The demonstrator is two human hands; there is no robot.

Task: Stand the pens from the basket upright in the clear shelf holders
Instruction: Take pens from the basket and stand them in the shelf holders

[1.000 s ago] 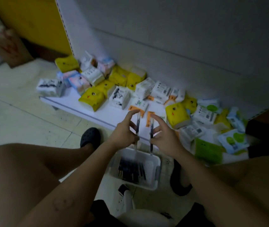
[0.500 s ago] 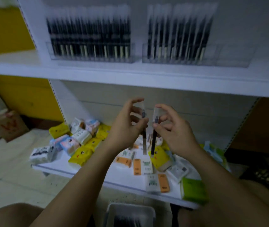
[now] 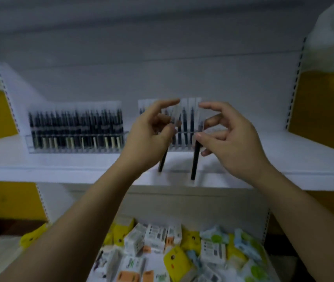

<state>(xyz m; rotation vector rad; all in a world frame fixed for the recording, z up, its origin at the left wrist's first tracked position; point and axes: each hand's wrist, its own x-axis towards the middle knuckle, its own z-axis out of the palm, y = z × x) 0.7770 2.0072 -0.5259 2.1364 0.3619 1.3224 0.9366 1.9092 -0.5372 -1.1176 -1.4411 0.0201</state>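
Placement looks to be the step in hand: both hands are raised in front of the white shelf (image 3: 308,159), each carrying a pen toward the holders. The left hand (image 3: 151,137) pinches the left pen (image 3: 162,162) between thumb and curled fingers, forefinger stretched out above. That pen hangs below the hand, its lower end leaning a little to the left. The right hand (image 3: 233,139) pinches the right pen (image 3: 195,162) near its upper part between thumb and a fingertip, the other fingers loosely spread. This pen hangs nearly upright.

Both pens are held just on the near side of the right clear holder (image 3: 184,149), which stands far back on the shelf and is partly hidden by the hands. A few dark pens already stand in it, but its right end is covered, so I cannot tell how many free slots remain. The left clear holder (image 3: 76,150), well to the left, is packed with a full row. The basket is out of view.

The next move probably calls for lifting each pen over the holder's front wall and lowering it straight into an open slot without knocking its neighbours.
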